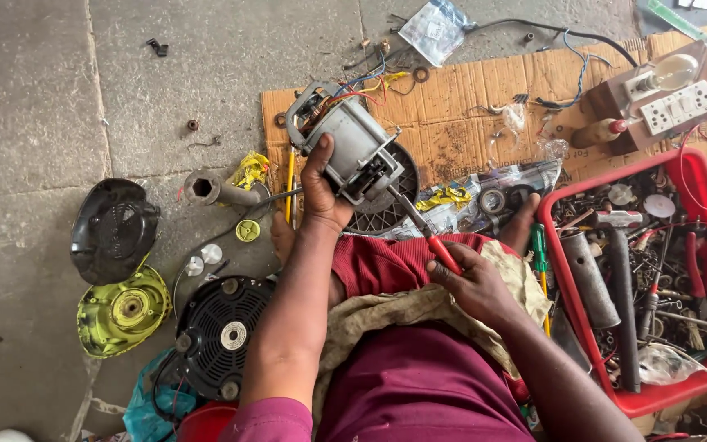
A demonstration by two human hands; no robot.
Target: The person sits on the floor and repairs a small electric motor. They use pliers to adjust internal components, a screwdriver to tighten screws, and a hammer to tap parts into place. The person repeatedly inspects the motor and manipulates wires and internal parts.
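Motor (352, 147) in left hand (321, 192), screwdriver (429, 233) in right hand (472, 282); concrete floor (34, 98).

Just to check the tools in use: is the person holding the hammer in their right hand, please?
No, the right hand grips a red-handled screwdriver set against the motor, while the hammer lies in the red tray.

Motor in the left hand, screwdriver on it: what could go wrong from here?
The motor is held up by the left hand alone, so the screwdriver in the right hand might slip toward those fingers. Its loose wires could snag. A freed screw could vanish among the floor clutter.
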